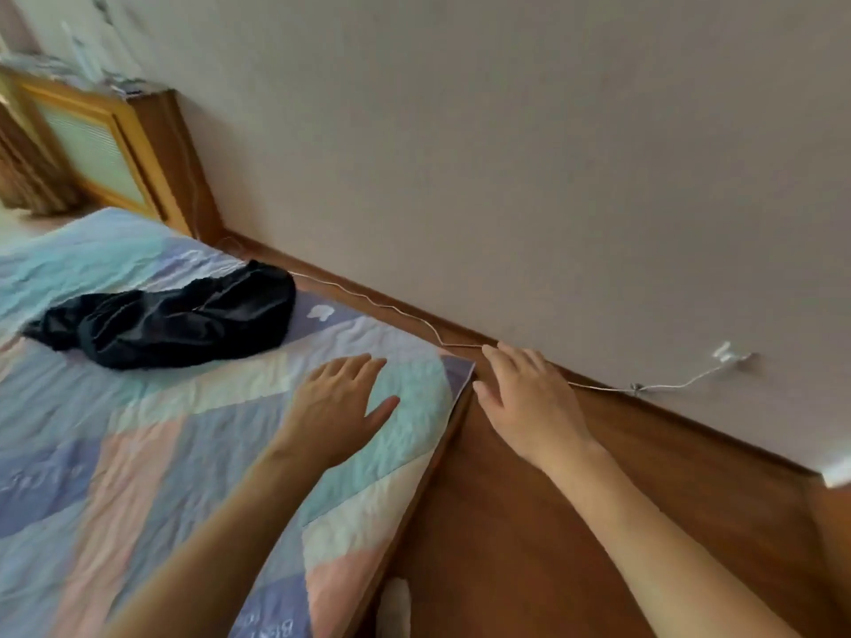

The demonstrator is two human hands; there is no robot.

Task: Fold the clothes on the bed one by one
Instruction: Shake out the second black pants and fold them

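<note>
On bed [138, 453], black garment [175, 322] lay crumpled, apparently unfolded. Left hand [338, 407], right hand [529, 402]: grip spread, empty. Next: reach, grasp garment.

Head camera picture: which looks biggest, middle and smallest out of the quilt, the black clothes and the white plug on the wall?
1. The quilt, by far the largest.
2. The black clothes, crumpled on the quilt.
3. The white plug, tiny on the wall.

The plug sits farther from the camera, so it may look smaller than it really is.

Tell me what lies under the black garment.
The black garment lies crumpled on the patchwork quilt. Anything beneath its folds is covered.
</note>
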